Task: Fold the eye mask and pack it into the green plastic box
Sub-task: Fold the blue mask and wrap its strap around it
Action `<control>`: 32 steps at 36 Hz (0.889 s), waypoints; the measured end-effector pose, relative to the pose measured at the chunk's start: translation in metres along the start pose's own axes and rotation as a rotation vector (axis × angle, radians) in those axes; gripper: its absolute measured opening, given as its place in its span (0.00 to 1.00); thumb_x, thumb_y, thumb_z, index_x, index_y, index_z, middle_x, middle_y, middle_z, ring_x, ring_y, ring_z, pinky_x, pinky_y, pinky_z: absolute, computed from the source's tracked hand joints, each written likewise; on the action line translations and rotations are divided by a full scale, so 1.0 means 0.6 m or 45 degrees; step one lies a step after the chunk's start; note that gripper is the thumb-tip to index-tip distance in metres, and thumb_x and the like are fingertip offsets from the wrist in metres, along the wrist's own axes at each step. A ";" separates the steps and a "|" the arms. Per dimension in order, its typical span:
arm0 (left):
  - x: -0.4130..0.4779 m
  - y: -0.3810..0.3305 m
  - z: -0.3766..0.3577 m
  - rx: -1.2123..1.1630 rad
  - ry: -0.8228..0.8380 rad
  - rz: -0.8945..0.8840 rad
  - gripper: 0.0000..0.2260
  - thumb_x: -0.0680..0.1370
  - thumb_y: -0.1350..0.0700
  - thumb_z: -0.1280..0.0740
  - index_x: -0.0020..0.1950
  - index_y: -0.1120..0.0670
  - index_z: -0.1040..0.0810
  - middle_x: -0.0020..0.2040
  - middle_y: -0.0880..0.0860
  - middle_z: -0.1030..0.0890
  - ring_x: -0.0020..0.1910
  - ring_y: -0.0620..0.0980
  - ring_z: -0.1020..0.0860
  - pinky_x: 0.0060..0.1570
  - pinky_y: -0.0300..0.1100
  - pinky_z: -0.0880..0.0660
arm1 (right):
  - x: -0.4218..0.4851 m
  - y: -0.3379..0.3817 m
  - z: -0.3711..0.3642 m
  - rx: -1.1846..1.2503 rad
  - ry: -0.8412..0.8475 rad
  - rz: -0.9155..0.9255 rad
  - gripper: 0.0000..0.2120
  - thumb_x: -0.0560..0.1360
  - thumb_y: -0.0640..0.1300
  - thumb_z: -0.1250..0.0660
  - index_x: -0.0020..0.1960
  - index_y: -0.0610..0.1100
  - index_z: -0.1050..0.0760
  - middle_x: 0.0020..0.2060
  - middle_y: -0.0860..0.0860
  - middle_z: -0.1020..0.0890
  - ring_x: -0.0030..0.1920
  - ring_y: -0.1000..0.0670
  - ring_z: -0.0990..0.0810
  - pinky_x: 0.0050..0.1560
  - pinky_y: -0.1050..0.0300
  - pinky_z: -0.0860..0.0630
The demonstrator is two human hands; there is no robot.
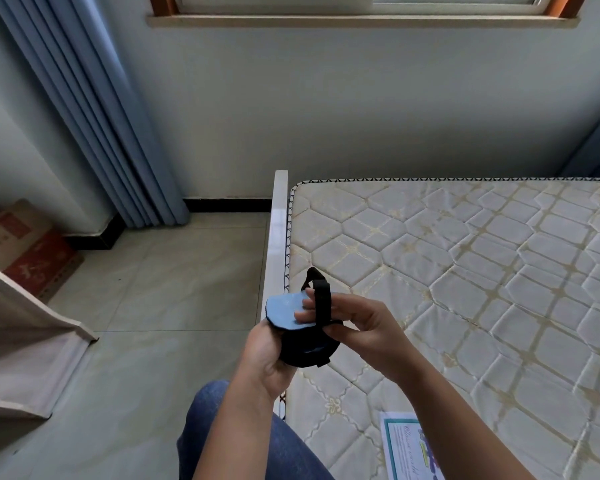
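I hold the eye mask (284, 311) up in front of me, above the rail of the bed (278, 237). My left hand (267, 355) grips it from below, fingers wrapped around the bunched black part. My right hand (364, 327) curls around the black strap (323, 303), which loops over my fingers, and my fingertips rest on the mask's blue face. That face is smooth and rounded with a dark rim, and the strap is a flat, matte band.

To the right of my hands and beyond them the mattress (465, 271) spreads wide, cream and quilted in diamonds, with a zigzag-stitched border. The white, glossy rail runs straight away from just under my left hand. A printed sheet of paper (409, 445) lies flat on the mattress below my right forearm.

To the left of my hands there is open floor (170, 289) of large pale tiles. Past it hang the pleated blue curtain (101, 116) and a cardboard box (21, 244) far left. My knee (222, 427), in denim, is beneath my left wrist.
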State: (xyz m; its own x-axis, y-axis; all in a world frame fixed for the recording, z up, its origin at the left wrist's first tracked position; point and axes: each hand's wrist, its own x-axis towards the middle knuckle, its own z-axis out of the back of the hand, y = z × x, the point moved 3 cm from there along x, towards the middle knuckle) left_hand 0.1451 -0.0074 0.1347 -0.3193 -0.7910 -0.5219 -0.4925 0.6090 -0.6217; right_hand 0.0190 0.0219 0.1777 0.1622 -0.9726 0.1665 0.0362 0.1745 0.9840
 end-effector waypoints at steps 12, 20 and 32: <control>-0.004 -0.015 0.014 -0.364 0.143 0.072 0.21 0.78 0.55 0.48 0.48 0.65 0.19 0.42 0.63 0.16 0.37 0.58 0.16 0.32 0.50 0.19 | -0.007 -0.013 -0.007 -0.165 0.057 -0.013 0.26 0.71 0.23 0.40 0.56 0.50 0.25 0.41 0.61 0.15 0.51 0.55 0.18 0.56 0.63 0.25; -0.014 -0.014 0.008 -0.190 0.078 -0.019 0.15 0.75 0.62 0.38 0.60 0.65 0.26 0.43 0.60 0.16 0.38 0.55 0.16 0.37 0.47 0.18 | -0.009 -0.019 -0.011 0.184 0.057 -0.095 0.20 0.71 0.28 0.42 0.58 0.42 0.25 0.45 0.47 0.15 0.53 0.49 0.18 0.54 0.57 0.23; -0.025 -0.019 0.003 -0.029 0.154 -0.132 0.20 0.65 0.70 0.36 0.57 0.65 0.25 0.45 0.62 0.17 0.39 0.56 0.16 0.37 0.46 0.19 | 0.009 -0.032 0.014 0.854 -0.325 -0.181 0.18 0.68 0.44 0.36 0.56 0.42 0.24 0.42 0.44 0.15 0.45 0.49 0.16 0.46 0.59 0.21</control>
State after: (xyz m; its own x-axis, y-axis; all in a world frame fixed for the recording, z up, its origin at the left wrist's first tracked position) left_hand 0.1571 -0.0026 0.1483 -0.3604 -0.8515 -0.3809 -0.5454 0.5236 -0.6545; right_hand 0.0112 0.0122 0.1604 -0.0368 -0.9986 -0.0370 -0.5851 -0.0085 0.8109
